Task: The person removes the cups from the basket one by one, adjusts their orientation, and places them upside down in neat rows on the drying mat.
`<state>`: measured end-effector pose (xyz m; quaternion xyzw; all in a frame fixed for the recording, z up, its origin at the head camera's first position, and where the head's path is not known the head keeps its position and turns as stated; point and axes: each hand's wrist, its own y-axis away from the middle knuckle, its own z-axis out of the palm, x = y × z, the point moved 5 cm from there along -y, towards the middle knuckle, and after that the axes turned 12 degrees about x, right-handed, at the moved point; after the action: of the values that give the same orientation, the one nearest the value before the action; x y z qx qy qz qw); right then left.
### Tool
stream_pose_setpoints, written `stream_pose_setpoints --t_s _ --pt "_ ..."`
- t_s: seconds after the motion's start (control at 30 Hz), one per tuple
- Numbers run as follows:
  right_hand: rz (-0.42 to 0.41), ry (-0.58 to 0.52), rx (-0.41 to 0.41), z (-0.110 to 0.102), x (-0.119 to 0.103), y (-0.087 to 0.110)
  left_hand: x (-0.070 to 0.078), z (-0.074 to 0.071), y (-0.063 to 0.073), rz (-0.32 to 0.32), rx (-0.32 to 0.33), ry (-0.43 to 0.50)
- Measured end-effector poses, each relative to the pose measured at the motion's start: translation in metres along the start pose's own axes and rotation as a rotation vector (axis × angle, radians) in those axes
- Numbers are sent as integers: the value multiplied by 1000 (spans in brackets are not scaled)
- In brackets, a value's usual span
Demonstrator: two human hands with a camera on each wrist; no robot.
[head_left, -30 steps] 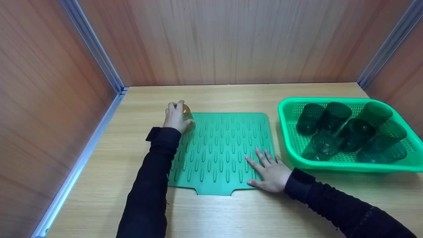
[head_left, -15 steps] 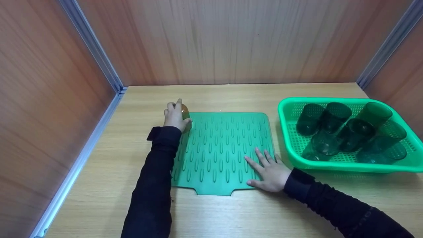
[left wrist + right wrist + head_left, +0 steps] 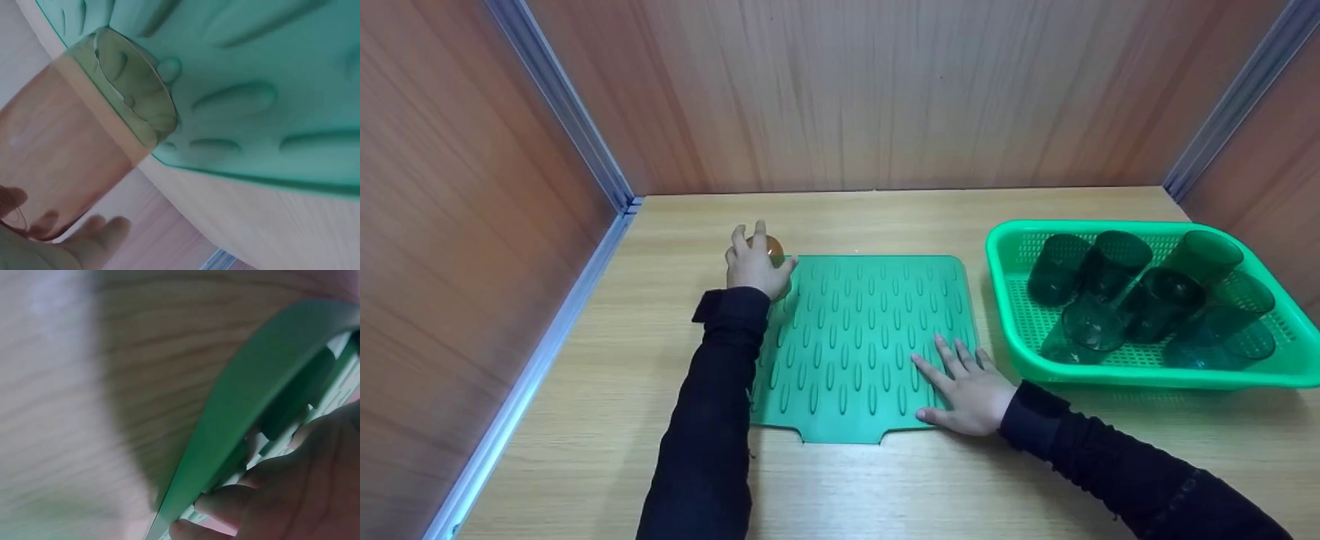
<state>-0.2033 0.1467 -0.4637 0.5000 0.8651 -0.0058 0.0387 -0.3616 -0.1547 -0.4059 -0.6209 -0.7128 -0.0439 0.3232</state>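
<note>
An amber-tinted glass [image 3: 774, 253] stands upside down at the far left corner of a green ribbed mat [image 3: 847, 330]. In the left wrist view the rim of the glass [image 3: 73, 135] rests on the mat's raised bumps. My left hand [image 3: 751, 268] is beside and over the glass's base, fingers extended and spread; a fingertip looks close to or touching the glass. With fingers splayed, my right hand [image 3: 971, 397] rests flat on the mat's near right corner. Close up, the right wrist view has the right fingers [image 3: 225, 503] by the mat's edge.
To the right stands a green plastic basket [image 3: 1110, 379] with several dark tinted glasses [image 3: 1162, 304] lying or leaning in it. Wood-look panels rise at the back [image 3: 840, 97] and on both sides. Metal strips [image 3: 577, 112] line the corners.
My left fingers have spread and loosened from around the glass, which sits slightly further left than a second ago. My right hand stays in place on the mat.
</note>
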Motion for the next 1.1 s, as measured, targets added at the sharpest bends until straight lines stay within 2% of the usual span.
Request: stream_pose_setpoints --t_s 0.13,0.33,0.47,0.6,0.7,0.83,1.1 --pt "8 -16 -2 -1 0 -1 1 -1 1 -3 36 -11" --pt "2 -56 23 -5 -1 -3 0 -3 2 3 51 -84" --pt "-5 -54 70 -11 0 -3 8 -7 3 27 92 -98" --pt "-18 -46 181 -27 -3 0 28 -10 9 88 137 -66" --pt "-38 -65 291 -45 -7 6 49 -8 19 143 133 -18" --pt "-49 -83 411 -71 -9 14 75 -5 37 178 78 112" --pt "-4 -45 555 -112 12 30 125 4 78 195 -48 399"
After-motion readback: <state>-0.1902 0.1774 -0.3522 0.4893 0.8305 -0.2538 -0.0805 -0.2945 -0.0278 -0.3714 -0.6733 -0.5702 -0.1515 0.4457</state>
